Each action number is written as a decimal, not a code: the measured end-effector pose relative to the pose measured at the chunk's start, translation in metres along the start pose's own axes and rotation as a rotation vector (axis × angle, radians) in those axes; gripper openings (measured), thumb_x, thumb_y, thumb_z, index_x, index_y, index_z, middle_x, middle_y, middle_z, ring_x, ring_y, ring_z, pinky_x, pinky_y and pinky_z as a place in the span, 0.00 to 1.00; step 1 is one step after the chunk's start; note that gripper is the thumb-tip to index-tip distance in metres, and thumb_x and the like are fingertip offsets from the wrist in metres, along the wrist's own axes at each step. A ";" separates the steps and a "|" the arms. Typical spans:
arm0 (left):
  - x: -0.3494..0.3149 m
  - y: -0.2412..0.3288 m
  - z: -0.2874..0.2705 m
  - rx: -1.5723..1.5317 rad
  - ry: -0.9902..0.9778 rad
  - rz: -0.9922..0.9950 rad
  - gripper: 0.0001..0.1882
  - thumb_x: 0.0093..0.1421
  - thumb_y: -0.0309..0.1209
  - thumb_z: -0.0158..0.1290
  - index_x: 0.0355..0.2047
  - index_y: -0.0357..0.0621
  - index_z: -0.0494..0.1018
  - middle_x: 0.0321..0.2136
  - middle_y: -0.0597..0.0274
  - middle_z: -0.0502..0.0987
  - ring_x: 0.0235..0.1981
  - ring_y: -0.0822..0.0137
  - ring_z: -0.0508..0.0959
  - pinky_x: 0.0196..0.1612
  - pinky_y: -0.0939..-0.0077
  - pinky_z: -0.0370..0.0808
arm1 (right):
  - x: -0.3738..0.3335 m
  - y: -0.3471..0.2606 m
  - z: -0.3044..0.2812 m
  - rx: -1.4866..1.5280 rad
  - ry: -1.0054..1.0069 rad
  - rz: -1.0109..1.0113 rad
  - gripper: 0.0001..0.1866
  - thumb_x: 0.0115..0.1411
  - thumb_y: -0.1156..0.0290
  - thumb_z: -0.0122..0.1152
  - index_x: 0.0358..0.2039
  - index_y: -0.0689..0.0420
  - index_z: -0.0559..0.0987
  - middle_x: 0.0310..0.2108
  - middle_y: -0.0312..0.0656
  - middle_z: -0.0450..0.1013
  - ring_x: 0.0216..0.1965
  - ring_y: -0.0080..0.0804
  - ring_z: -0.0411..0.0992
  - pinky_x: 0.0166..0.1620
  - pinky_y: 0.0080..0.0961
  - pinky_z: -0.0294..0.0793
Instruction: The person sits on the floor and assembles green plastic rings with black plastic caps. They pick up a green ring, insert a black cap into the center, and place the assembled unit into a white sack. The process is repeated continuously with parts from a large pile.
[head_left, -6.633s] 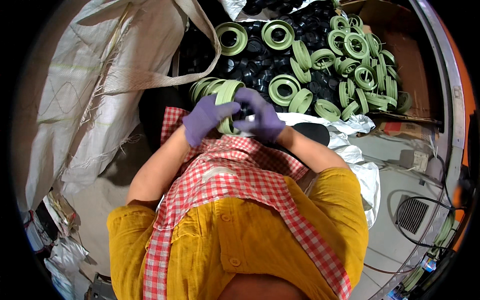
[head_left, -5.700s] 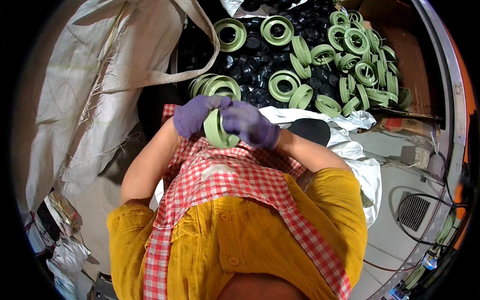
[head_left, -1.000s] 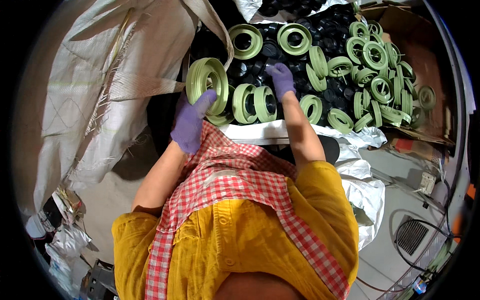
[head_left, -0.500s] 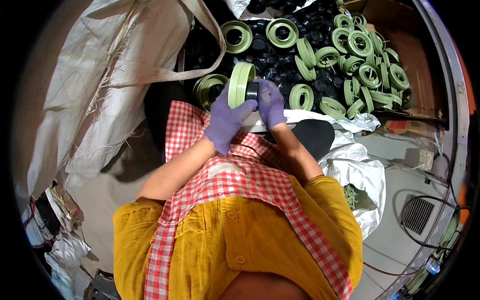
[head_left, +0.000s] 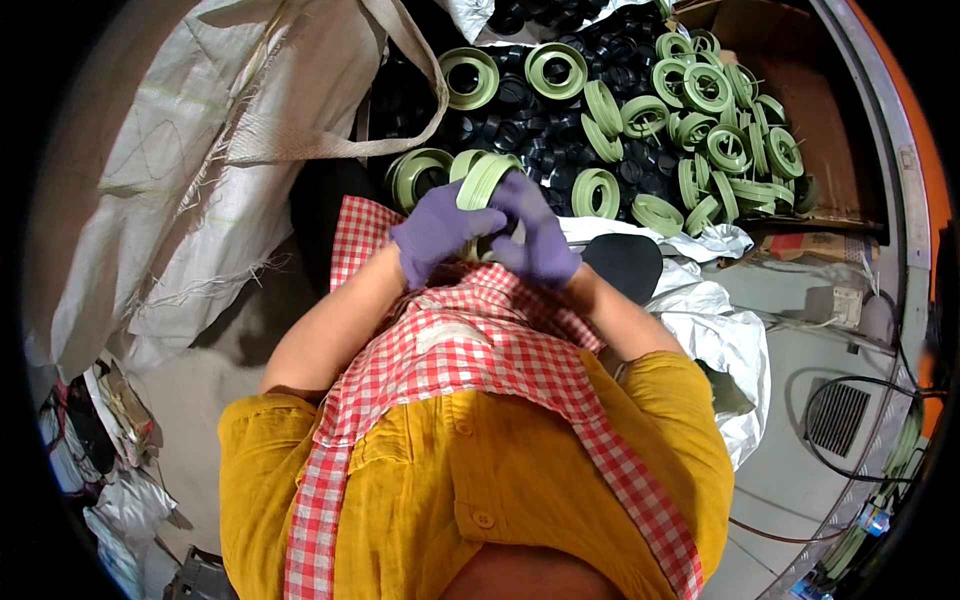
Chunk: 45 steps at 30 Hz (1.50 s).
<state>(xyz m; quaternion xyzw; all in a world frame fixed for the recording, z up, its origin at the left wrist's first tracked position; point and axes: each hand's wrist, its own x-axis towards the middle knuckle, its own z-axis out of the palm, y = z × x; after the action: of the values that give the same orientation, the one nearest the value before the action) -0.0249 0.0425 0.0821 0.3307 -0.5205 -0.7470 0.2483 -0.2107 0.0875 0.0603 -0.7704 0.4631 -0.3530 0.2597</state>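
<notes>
Both of my hands wear purple gloves and are together in front of my apron, around a pale green plastic ring (head_left: 487,184) with a ridged outer wall. My left hand (head_left: 438,236) is closed on the ring's left side, thumb pointing right. The fingers of my right hand (head_left: 540,235) curl against its right side, slightly blurred. The ring is tilted, and its lower part is hidden between the gloves. No black part shows clearly in my hands. Just beyond the hands lie more green rings (head_left: 417,177).
Ahead is a heap of black plastic caps (head_left: 515,95), with many green rings (head_left: 728,148) piled at its right beside a cardboard box (head_left: 815,110). A woven white sack (head_left: 180,150) with a strap stands at left. White plastic sheeting (head_left: 715,330) and a looped black cable (head_left: 812,432) lie right.
The green ring has been tilted and lowered toward my apron. My right hand has moved down and turned over its right side. The black ribbed part beside the ring no longer shows.
</notes>
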 end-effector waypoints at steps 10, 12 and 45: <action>-0.005 -0.014 0.016 0.007 0.170 -0.021 0.27 0.52 0.26 0.57 0.53 0.41 0.65 0.36 0.65 0.75 0.34 0.76 0.74 0.38 0.81 0.72 | -0.003 0.029 0.007 1.162 -0.147 0.783 0.30 0.54 0.67 0.62 0.53 0.60 0.60 0.50 0.50 0.64 0.46 0.43 0.68 0.42 0.37 0.73; -0.006 -0.018 0.013 0.002 0.170 0.002 0.31 0.50 0.31 0.59 0.55 0.40 0.64 0.37 0.61 0.76 0.35 0.73 0.75 0.40 0.80 0.72 | -0.015 0.035 0.012 0.677 -0.033 0.608 0.31 0.56 0.60 0.60 0.55 0.60 0.59 0.52 0.51 0.62 0.45 0.42 0.68 0.36 0.32 0.75; 0.082 -0.134 -0.103 0.197 0.549 -0.495 0.28 0.44 0.35 0.64 0.46 0.38 0.72 0.38 0.57 0.77 0.35 0.65 0.77 0.40 0.73 0.75 | -0.009 0.203 0.033 0.776 0.251 1.064 0.21 0.59 0.62 0.53 0.50 0.61 0.71 0.42 0.44 0.74 0.40 0.30 0.72 0.43 0.25 0.71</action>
<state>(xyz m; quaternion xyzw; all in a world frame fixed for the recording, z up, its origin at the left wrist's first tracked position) -0.0045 -0.0340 -0.0885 0.6565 -0.4085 -0.6143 0.1577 -0.2958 0.0097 -0.1108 -0.2410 0.6460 -0.4047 0.6008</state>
